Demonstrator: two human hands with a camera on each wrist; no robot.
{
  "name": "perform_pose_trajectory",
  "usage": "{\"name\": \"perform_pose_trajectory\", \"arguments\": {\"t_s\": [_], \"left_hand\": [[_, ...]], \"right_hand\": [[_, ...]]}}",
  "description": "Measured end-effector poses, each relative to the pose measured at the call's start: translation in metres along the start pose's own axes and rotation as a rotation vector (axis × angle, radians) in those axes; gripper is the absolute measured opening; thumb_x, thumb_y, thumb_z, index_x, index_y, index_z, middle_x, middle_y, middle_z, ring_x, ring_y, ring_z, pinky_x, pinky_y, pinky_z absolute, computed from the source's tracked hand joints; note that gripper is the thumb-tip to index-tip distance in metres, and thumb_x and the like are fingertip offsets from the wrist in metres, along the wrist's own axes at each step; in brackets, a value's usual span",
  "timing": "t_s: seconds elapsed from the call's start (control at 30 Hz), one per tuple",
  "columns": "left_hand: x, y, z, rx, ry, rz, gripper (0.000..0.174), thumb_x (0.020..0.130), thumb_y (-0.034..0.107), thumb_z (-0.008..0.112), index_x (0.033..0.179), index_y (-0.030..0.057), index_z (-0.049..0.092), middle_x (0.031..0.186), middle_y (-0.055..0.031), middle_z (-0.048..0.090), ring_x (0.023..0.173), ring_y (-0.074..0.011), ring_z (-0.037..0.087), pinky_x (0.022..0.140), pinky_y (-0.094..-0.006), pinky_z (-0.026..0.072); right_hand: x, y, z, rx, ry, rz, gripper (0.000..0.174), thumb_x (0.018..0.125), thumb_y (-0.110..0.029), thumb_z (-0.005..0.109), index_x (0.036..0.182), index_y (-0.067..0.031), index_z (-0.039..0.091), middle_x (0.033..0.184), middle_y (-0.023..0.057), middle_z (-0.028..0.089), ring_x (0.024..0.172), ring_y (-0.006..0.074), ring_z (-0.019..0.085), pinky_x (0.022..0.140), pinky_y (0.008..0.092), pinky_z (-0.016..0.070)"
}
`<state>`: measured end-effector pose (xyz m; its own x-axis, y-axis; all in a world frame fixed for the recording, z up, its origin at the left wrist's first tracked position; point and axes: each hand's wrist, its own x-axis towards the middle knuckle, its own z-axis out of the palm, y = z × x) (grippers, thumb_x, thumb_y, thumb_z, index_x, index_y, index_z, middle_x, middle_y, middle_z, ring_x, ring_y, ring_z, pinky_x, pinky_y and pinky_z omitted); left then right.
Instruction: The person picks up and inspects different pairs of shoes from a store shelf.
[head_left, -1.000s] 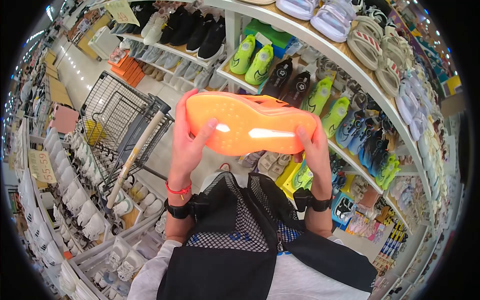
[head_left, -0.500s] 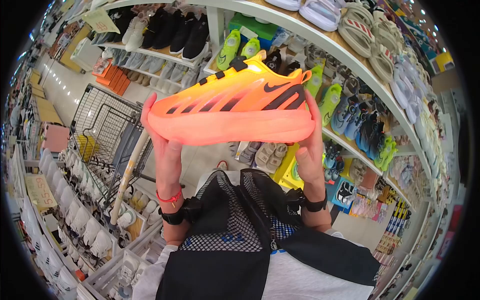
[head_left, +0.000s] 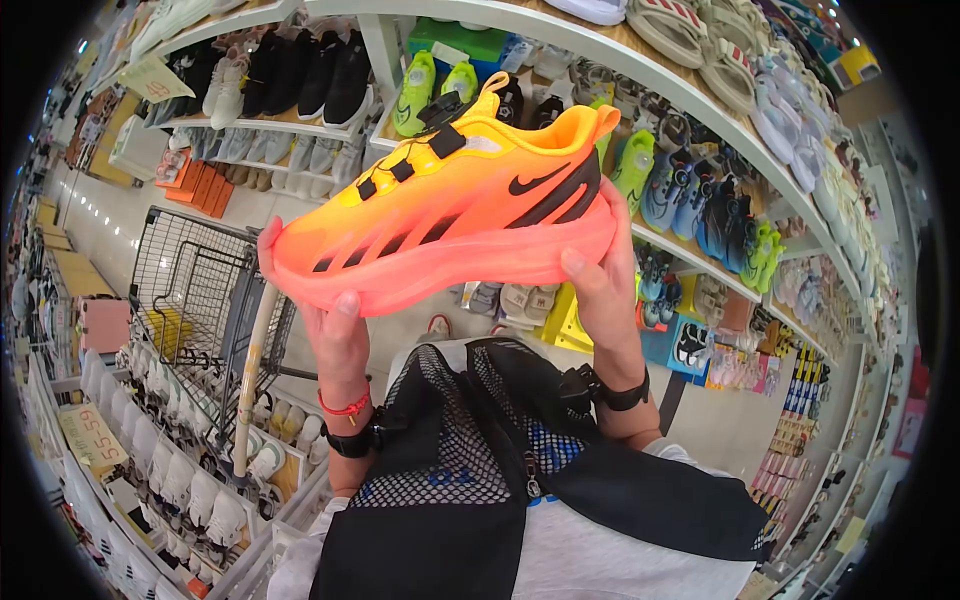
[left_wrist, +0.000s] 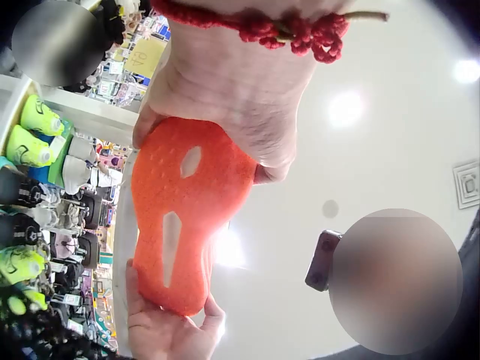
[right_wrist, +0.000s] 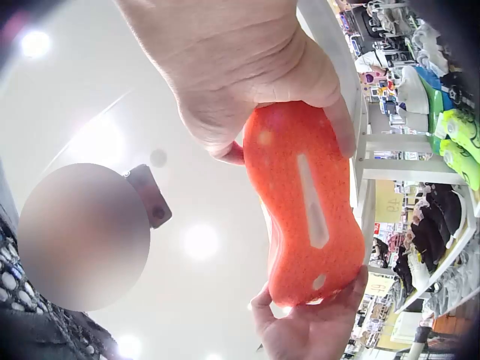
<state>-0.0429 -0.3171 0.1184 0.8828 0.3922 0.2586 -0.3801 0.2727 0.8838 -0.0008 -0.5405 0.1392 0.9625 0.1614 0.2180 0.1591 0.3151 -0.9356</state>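
Observation:
An orange and yellow sneaker with black stripes and a dial on its tongue is held up between both hands, side toward the head camera. My left hand grips the toe end, thumb on the near edge of the sole. At the heel, my right hand holds on with its thumb against the midsole. Both wrist views look up at the orange outsole, which has two pale inset patches. In the right wrist view the heel of the outsole sits in the right hand.
A wire shopping cart stands to the left. Shelves of sneakers, some neon green, curve along the back and right. White shoes fill racks at lower left. Price signs hang there.
The sneaker has turned from sole-facing to side-facing, upper now upward, and shifted somewhat left. The right thumb came off the sole, then settled back on the midsole. Both hands still hold it.

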Motion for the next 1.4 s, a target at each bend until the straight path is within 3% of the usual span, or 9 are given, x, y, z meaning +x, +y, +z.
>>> {"name": "perform_pose_trajectory", "arguments": {"t_s": [0.33, 0.4, 0.5, 0.53, 0.6, 0.87, 1.4], "left_hand": [[-0.007, 0.004, -0.001, -0.077, -0.009, -0.001, 0.093, 0.072, 0.020, 0.069, 0.142, 0.0139, 0.008, 0.130, -0.0081, 0.033, 0.122, -0.0264, 0.039, 0.102, -0.0420, 0.0360], [-0.008, 0.001, -0.005, -0.090, -0.050, 0.080, 0.087, 0.074, 0.014, 0.059, 0.144, 0.0142, 0.007, 0.132, -0.0110, 0.036, 0.123, -0.0321, 0.041, 0.103, -0.0492, 0.0349], [-0.009, 0.002, -0.007, -0.055, -0.057, 0.097, 0.086, 0.074, 0.014, 0.058, 0.144, 0.0142, 0.007, 0.131, -0.0117, 0.036, 0.122, -0.0331, 0.042, 0.103, -0.0499, 0.0357], [-0.009, 0.002, -0.006, -0.056, -0.057, 0.095, 0.086, 0.074, 0.014, 0.058, 0.144, 0.0142, 0.007, 0.131, -0.0117, 0.036, 0.122, -0.0331, 0.042, 0.103, -0.0499, 0.0357], [-0.010, 0.004, -0.004, -0.054, -0.003, 0.061, 0.094, 0.069, 0.021, 0.070, 0.141, 0.0151, 0.009, 0.131, -0.0099, 0.033, 0.124, -0.0276, 0.037, 0.104, -0.0440, 0.0340], [-0.011, 0.007, -0.005, -0.061, 0.012, 0.059, 0.093, 0.068, 0.020, 0.069, 0.141, 0.0141, 0.011, 0.132, -0.0099, 0.033, 0.124, -0.0275, 0.036, 0.105, -0.0434, 0.0323], [-0.012, 0.008, 0.002, -0.040, 0.028, 0.078, 0.093, 0.068, 0.022, 0.070, 0.140, 0.0148, 0.011, 0.130, -0.0112, 0.034, 0.123, -0.0285, 0.038, 0.104, -0.0446, 0.0344]], "right_hand": [[-0.009, 0.000, 0.007, 0.012, 0.046, -0.030, 0.080, 0.076, -0.016, 0.066, 0.136, 0.0023, 0.017, 0.129, 0.0154, 0.038, 0.119, 0.0217, 0.043, 0.101, 0.0353, 0.0364], [-0.010, 0.001, 0.010, -0.006, 0.051, -0.045, 0.080, 0.075, -0.016, 0.066, 0.136, 0.0022, 0.018, 0.128, 0.0153, 0.039, 0.119, 0.0222, 0.043, 0.100, 0.0354, 0.0374], [-0.012, 0.002, 0.013, 0.003, 0.081, -0.057, 0.080, 0.074, -0.015, 0.067, 0.135, 0.0022, 0.019, 0.127, 0.0151, 0.039, 0.118, 0.0228, 0.044, 0.099, 0.0354, 0.0386], [-0.012, 0.003, 0.012, 0.009, 0.084, -0.049, 0.080, 0.074, -0.016, 0.067, 0.135, 0.0023, 0.019, 0.127, 0.0152, 0.039, 0.118, 0.0226, 0.043, 0.099, 0.0353, 0.0383], [-0.013, 0.003, 0.012, 0.015, 0.086, -0.040, 0.080, 0.074, -0.017, 0.066, 0.135, 0.0023, 0.019, 0.127, 0.0153, 0.039, 0.118, 0.0224, 0.043, 0.100, 0.0352, 0.0380], [-0.013, 0.003, 0.010, 0.114, 0.064, -0.026, 0.080, 0.076, -0.022, 0.065, 0.136, 0.0027, 0.017, 0.131, 0.0156, 0.037, 0.121, 0.0218, 0.040, 0.103, 0.0350, 0.0325], [-0.011, 0.005, 0.010, 0.129, 0.073, -0.025, 0.079, 0.076, -0.023, 0.067, 0.135, 0.0011, 0.020, 0.129, 0.0134, 0.039, 0.119, 0.0199, 0.043, 0.101, 0.0343, 0.0359]]}}
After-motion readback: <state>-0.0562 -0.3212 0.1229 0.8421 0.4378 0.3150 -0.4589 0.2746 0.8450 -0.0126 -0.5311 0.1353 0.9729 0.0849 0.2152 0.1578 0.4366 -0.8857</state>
